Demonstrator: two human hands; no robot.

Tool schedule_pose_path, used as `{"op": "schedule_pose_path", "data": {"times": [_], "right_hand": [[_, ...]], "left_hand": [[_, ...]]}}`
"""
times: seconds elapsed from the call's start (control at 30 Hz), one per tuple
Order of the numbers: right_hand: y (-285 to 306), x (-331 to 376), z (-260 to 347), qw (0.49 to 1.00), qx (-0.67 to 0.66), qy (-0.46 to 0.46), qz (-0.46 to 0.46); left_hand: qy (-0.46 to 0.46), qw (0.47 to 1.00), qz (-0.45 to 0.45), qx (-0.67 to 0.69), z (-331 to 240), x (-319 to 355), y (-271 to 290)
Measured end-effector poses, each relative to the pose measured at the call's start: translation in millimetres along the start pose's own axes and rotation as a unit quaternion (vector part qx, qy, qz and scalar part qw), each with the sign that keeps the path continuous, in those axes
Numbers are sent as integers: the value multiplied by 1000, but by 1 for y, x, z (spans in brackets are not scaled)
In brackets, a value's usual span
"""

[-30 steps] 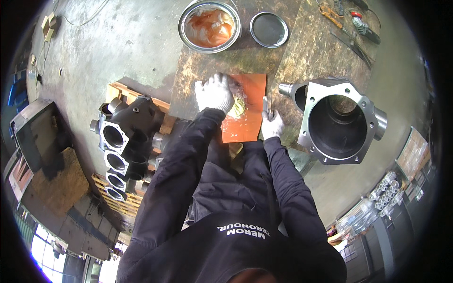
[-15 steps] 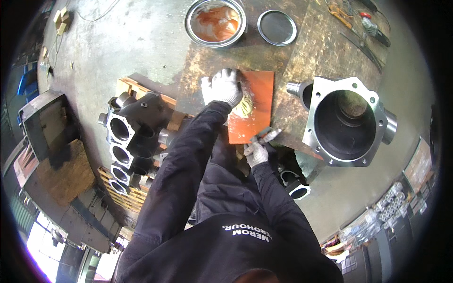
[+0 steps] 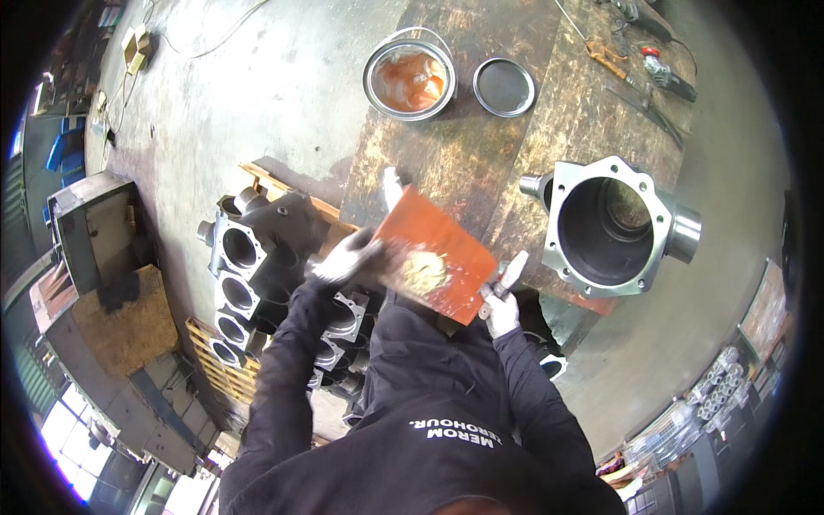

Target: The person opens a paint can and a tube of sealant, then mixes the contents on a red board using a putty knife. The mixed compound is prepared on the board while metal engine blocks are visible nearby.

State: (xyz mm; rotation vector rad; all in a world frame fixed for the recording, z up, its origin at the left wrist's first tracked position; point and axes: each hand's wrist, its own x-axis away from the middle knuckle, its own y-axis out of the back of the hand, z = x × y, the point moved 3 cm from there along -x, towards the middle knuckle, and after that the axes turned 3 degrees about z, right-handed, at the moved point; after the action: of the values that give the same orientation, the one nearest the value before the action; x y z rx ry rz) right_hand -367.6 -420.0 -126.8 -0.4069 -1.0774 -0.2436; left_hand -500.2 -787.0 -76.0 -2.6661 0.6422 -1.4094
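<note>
An orange board (image 3: 446, 230) is tilted in front of me, with a pale yellow putty-like patch (image 3: 425, 272) on its face. My right hand (image 3: 499, 312), in a light glove, is closed around a putty knife (image 3: 512, 273) at the board's lower right corner; whether it also grips the board is hard to see. My left hand (image 3: 343, 259), gloved too, is blurred beside the board's left edge, and its fingers are smeared. Beyond the board's far corner, a small white object (image 3: 392, 184) shows in part on the wooden tabletop (image 3: 429, 163).
A can (image 3: 408, 79) of orange-and-white paste and its round lid (image 3: 504, 87) stand at the far side. To the right is a large flanged metal housing (image 3: 611, 225). Similar housings (image 3: 242, 247) sit on a pallet at left. An angle grinder (image 3: 668, 75) lies far right.
The board has turned and come off flat into a tilt, nearer me. My left hand has moved from its far left corner down and left. My right hand has shifted slightly right and nearer.
</note>
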Motion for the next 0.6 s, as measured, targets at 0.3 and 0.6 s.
{"op": "schedule_pose_path", "data": {"times": [0.3,0.6], "right_hand": [[-111,-87,88,978,201,52,35],[-140,-235,203,885,220,299,-283]], "left_hand": [[-2,983,-168,73,97,95,62],[-130,845,-139,499,143,117,59]]}}
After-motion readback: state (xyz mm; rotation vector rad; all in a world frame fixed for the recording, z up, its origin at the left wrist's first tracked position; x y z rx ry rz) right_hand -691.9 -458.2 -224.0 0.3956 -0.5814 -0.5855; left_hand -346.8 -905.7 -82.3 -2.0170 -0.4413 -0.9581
